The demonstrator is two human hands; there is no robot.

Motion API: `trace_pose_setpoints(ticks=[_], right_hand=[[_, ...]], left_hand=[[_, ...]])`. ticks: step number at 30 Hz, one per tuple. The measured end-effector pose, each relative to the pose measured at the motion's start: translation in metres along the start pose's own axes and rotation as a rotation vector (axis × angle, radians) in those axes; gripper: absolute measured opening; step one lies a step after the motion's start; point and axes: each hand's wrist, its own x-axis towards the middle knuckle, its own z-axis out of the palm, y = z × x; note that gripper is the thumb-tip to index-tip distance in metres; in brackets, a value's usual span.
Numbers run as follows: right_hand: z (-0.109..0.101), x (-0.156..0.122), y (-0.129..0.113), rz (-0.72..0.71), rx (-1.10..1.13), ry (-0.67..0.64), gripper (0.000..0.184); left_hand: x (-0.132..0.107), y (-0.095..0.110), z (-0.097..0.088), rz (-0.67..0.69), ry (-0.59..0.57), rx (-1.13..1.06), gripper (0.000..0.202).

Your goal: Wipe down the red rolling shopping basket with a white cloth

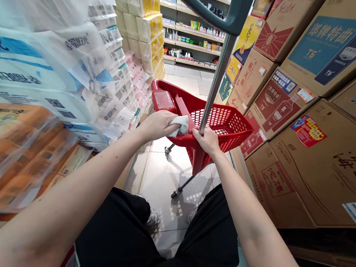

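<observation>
A red plastic shopping cart (233,123) on small casters stands in front of my knees. Its grey metal pole (218,72) rises to a dark handle (234,14) near the top of the view. My left hand (159,124) is closed on a whitish cloth (181,124), which lies against the cart's near rim. Around the foot of the pole, where it meets the rim, my right hand (207,138) is wrapped. Left of the basket the cart has a flat red tray with a pale panel (164,100).
Plastic-wrapped tissue packs (76,56) are piled high on the left, with orange packs (28,151) lower down. Stacked cardboard cartons (334,161) line the right side. Tiled floor (155,174) runs between them towards stocked shelves (196,33) at the back.
</observation>
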Motion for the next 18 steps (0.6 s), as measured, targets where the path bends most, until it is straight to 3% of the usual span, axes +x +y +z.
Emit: trace_pose_setpoints(ticks=[18], right_hand=[[0.002, -0.005, -0.002, -0.004, -0.033, 0.031, 0.039]], left_hand=[[-0.003, 0.02, 0.007, -0.076, 0.061, 0.082, 0.03]])
